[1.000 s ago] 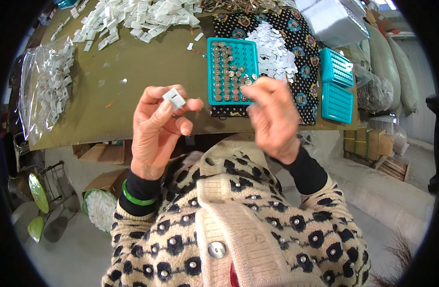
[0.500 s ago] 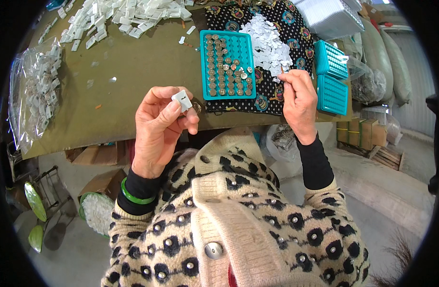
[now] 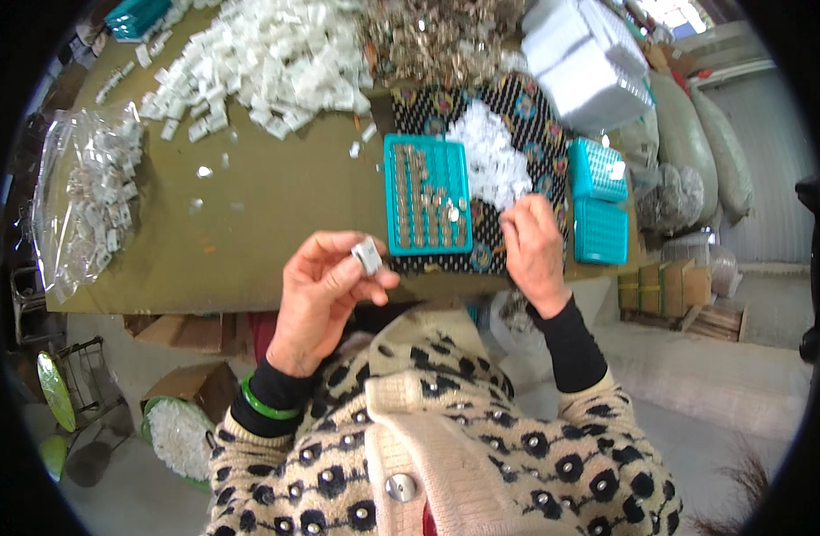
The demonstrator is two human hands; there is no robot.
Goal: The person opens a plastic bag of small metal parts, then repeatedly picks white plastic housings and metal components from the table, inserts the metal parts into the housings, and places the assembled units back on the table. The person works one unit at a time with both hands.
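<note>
Between the thumb and fingers of my left hand (image 3: 325,290) is a small white plastic casing (image 3: 367,256), gripped just off the lower left corner of a teal tray (image 3: 389,196). The tray carries rows of small round metallic pieces (image 3: 428,234). My right hand (image 3: 535,250) is closed in a pinch at the lower edge of a heap of thin white flat pieces (image 3: 490,156). Whatever its fingertips hold is too small or hidden to make out. Under the heap and tray lies a black patterned cloth (image 3: 546,170).
White casings (image 3: 258,62) heap up at the far left, beside a pile of metallic parts (image 3: 437,40). A clear bag (image 3: 93,196) of casings lies left. Teal trays (image 3: 600,232) and stacked white trays (image 3: 584,54) stand right. The table's front edge runs below my hands.
The view has tilted upward, so the table appears lower and more of the far piles shows. My left hand keeps its casing; my right hand is still pinched by the white heap.
</note>
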